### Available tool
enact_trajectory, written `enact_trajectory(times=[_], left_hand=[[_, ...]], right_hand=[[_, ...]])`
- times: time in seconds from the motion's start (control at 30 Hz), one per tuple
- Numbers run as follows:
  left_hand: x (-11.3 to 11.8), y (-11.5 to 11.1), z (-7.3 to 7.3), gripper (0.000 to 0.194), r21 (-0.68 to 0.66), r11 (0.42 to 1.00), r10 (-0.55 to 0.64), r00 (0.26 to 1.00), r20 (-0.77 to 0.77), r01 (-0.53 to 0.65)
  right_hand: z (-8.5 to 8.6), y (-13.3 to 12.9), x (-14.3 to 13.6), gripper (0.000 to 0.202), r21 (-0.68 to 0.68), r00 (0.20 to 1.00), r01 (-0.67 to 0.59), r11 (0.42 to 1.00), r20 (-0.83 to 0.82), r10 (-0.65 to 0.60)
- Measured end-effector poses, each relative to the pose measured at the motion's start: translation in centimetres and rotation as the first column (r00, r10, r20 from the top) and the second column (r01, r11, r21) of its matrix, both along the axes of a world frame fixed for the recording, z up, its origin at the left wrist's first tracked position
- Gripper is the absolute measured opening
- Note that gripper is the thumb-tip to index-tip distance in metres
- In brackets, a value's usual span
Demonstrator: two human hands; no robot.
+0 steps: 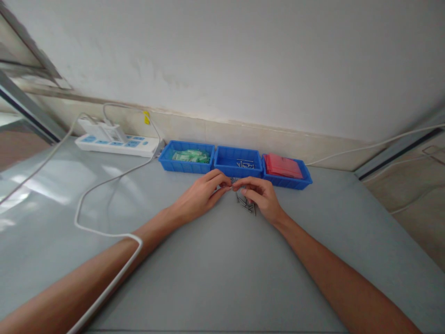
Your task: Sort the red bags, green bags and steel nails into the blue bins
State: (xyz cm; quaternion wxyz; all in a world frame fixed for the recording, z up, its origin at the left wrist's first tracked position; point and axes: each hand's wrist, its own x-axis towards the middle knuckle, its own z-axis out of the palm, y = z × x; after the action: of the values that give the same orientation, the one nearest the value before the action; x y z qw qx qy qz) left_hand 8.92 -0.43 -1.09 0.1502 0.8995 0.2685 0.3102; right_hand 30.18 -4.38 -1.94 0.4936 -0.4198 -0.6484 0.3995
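Three blue bins of green plastic, screws, red plastic, fingers bunched over loose screws, grip unclear, white cable across left forearm

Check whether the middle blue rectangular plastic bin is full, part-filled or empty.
Part-filled: slender silvery metal fasteners lie towards the right inside the middle blue bin, while bare blue floor shows at left.

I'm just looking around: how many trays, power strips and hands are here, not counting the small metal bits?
Blue trays: 3 (left, middle, right)
Power strip: 1
Hands: 2 (left hand, right hand)
Total: 6
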Motion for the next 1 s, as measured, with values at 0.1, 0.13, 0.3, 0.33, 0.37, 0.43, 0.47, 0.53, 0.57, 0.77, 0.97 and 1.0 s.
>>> enact_trajectory(times=[0.1, 0.13, 0.3, 0.33, 0.37, 0.43, 0.47, 0.53, 0.57, 0.77, 0.97, 1.0], left_hand=[[0.1, 0.0, -0.1, 0.02, -0.011, 1.0, 0.021, 1.0, -0.003, -0.021], [0.1, 0.1, -0.2, 0.021, -0.005, 0.999, 0.036, 0.999, -0.01, -0.037], [-0.3, 0.8, -0.9, 0.033, 0.145, 0.984, 0.122, 0.984, -0.128, -0.103], [-0.4, 1.0, -1.1, 0.033, 0.176, 0.98, 0.124, 0.978, -0.167, -0.094], [-0.5, 1.1, -1.2, 0.033, 0.197, 0.977, 0.123, 0.972, -0.202, -0.082], [-0.6, 1.3, -1.4, 0.033, 0.215, 0.974, 0.123, 0.963, -0.241, -0.07], [-0.6, 1.4, -1.4, 0.033, 0.218, 0.974, 0.124, 0.961, -0.247, -0.069], [-0.7, 1.5, -1.5, 0.032, 0.218, 0.973, 0.125, 0.962, -0.244, -0.071], [-0.7, 1.6, -1.5, 0.031, 0.216, 0.974, 0.124, 0.963, -0.24, -0.072], [-0.9, 1.9, -1.1, 0.024, 0.161, 0.984, 0.119, 0.963, -0.241, -0.082], [-0.8, 1.8, -1.2, 0.02, 0.14, 0.988, 0.097, 0.967, -0.234, -0.066], [-0.8, 1.8, -1.2, 0.02, 0.148, 0.987, 0.092, 0.969, -0.229, -0.058]], right_hand=[[-0.2, 0.2, 0.1, 0.02, -0.036, 0.998, -0.013, 0.999, -0.067, 0.01], [-0.2, 0.3, 0.1, 0.019, -0.041, 0.996, -0.007, 0.999, -0.084, 0.003], [-0.3, 0.3, 0.1, 0.021, -0.01, 0.984, 0.099, 0.995, -0.146, -0.1], [-0.3, 0.4, 0.2, 0.024, 0.004, 0.981, 0.121, 0.993, -0.156, -0.119], [-0.4, 0.4, 0.2, 0.028, 0.018, 0.978, 0.136, 0.991, -0.164, -0.131], [-0.6, 0.4, 0.3, 0.038, 0.037, 0.976, 0.148, 0.988, -0.169, -0.14], [-0.7, 0.5, 0.3, 0.042, 0.042, 0.975, 0.151, 0.988, -0.168, -0.142], [-0.9, 0.7, 0.3, 0.049, 0.042, 0.974, 0.167, 0.985, -0.164, -0.158], [-1.0, 0.8, 0.3, 0.051, 0.036, 0.972, 0.182, 0.983, -0.158, -0.174], [-1.3, 1.3, 0.2, 0.056, -0.013, 0.958, 0.256, 0.967, -0.129, -0.255], [-1.3, 1.2, 0.1, 0.057, -0.001, 0.962, 0.248, 0.969, -0.12, -0.246], [-1.2, 1.2, 0.1, 0.057, 0.001, 0.962, 0.248, 0.969, -0.115, -0.247]])
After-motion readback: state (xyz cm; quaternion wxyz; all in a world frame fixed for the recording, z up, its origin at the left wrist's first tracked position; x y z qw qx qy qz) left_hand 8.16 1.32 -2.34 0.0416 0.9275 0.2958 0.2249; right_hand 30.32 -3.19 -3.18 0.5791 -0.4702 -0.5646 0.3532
